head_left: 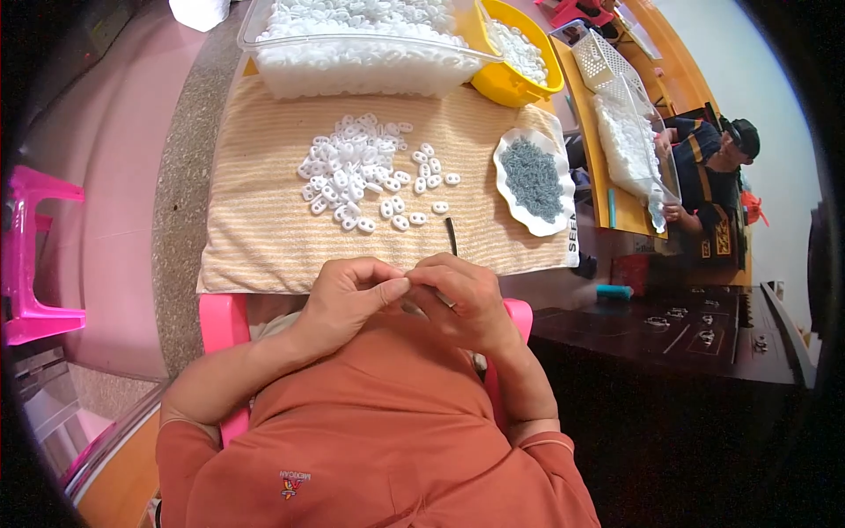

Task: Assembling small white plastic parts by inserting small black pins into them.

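In front of my body, at the near edge of the towel-covered table, my left hand (pixel 356 295) and my right hand (pixel 458 295) meet with fingertips pinched together. Whatever lies between them is hidden by the fingers. Just beyond my right hand a thin black rod (pixel 451 236) rests on the striped towel (pixel 264 202). A heap of small white oval plastic pieces (pixel 352 163), each with two holes, lies farther out, with several strewn to its right. To the right stands a white scalloped dish (pixel 503 180) of small grey-blue pieces (pixel 532 179).
A clear plastic bin (pixel 352 70) and a yellow bowl (pixel 515 88), both full of white pieces, line the far edge. At the right, another person (pixel 704 167) sits by a white perforated basket (pixel 607 66). A pink stool (pixel 40 255) is on the left.
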A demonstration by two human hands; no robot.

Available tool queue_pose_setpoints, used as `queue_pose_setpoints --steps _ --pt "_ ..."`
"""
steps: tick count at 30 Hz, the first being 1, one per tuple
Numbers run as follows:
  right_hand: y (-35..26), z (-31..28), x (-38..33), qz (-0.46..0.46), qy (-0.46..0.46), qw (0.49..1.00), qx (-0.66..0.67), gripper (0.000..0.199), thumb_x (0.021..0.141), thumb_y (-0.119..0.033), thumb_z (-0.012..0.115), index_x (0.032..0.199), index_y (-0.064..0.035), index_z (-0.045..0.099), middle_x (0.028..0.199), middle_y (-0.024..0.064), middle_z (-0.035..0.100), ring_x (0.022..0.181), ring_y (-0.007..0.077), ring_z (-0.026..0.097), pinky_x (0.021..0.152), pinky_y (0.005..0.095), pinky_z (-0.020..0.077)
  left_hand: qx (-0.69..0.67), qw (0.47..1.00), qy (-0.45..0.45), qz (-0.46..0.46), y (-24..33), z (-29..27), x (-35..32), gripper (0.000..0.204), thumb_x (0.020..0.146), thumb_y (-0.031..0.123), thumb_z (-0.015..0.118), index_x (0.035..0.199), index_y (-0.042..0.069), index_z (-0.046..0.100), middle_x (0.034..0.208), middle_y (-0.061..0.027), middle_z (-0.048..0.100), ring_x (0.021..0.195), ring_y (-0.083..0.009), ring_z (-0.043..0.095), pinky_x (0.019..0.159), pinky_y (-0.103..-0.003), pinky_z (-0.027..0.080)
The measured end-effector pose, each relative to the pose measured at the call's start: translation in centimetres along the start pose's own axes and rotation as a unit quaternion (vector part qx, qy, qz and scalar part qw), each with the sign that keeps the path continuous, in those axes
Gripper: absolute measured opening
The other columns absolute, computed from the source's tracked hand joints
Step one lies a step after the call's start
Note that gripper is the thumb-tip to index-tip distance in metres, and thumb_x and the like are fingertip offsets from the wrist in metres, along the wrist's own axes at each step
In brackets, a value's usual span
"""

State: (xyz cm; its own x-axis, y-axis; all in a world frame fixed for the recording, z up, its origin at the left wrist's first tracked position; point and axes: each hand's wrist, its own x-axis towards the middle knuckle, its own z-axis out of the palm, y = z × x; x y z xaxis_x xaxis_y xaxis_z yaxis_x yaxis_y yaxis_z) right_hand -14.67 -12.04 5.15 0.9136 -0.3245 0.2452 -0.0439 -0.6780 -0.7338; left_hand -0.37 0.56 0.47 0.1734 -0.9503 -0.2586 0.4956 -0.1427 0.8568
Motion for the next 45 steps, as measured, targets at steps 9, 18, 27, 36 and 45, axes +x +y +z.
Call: queue_pose_setpoints --steps 9,18,27,36,45 --pt "1.1 -0.7 -0.7 0.034 -0.007 0.994 0.1 0.016 0.078 -0.001 0.068 0.092 -0.0006 0.062 0.087 0.0137 0.064 0.077 0.0295 0.064 0.068 0.0338 0.051 0.015 1.0 -0.009 -0.002 0.8 0.5 0.3 0.018 0.092 0.016 0.061 0.095 -0.001 0.063 0.081 -0.001 0.063 0.072 -0.0066 0.057 0.066 -0.021 0.049" --pt "3.6 -2.4 -2.8 0.168 0.141 0.946 0.24 0.01 0.087 0.008 0.057 0.097 0.0051 0.059 0.089 0.0092 0.059 0.072 0.0148 0.063 0.064 0.0251 0.0535 0.13 0.99 0.028 0.056 2.4 2.5 3.5 0.015 0.091 0.013 0.06 0.093 -0.001 0.064 0.077 0.0001 0.062 0.069 -0.0053 0.056 0.061 -0.021 0.047" --pt "6.0 -4.6 -3.3 0.174 0.233 0.91 0.297 0.01 0.09 -0.002 0.059 0.096 0.0055 0.06 0.083 0.0072 0.06 0.069 0.0132 0.061 0.068 0.0281 0.0553 0.379 0.886 0.032 0.266 2.7 4.1 8.1 0.01 0.086 0.006 0.063 0.093 -0.002 0.064 0.078 -0.0054 0.062 0.07 -0.0121 0.057 0.062 -0.025 0.045" --pt "7.2 -4.6 -3.6 0.176 0.245 0.891 0.338 0.011 0.09 -0.004 0.06 0.095 0.0046 0.061 0.081 0.0062 0.061 0.069 0.0116 0.061 0.067 0.0299 0.0574 0.509 0.78 0.006 0.364 2.6 4.8 10.9 0.009 0.083 0.01 0.064 0.086 0.002 0.063 0.081 -0.0128 0.06 0.074 -0.0315 0.061 0.065 -0.039 0.049" --pt "7.2 -4.1 -3.9 0.196 0.248 0.878 0.36 0.013 0.089 -0.007 0.062 0.095 0.004 0.061 0.08 0.0058 0.061 0.067 0.0118 0.061 0.067 0.0296 0.0576 0.452 0.822 0.054 0.342 2.0 3.6 9.6 0.011 0.08 0.006 0.068 0.09 0.001 0.065 0.081 -0.0105 0.063 0.071 -0.0207 0.061 0.062 -0.029 0.047"
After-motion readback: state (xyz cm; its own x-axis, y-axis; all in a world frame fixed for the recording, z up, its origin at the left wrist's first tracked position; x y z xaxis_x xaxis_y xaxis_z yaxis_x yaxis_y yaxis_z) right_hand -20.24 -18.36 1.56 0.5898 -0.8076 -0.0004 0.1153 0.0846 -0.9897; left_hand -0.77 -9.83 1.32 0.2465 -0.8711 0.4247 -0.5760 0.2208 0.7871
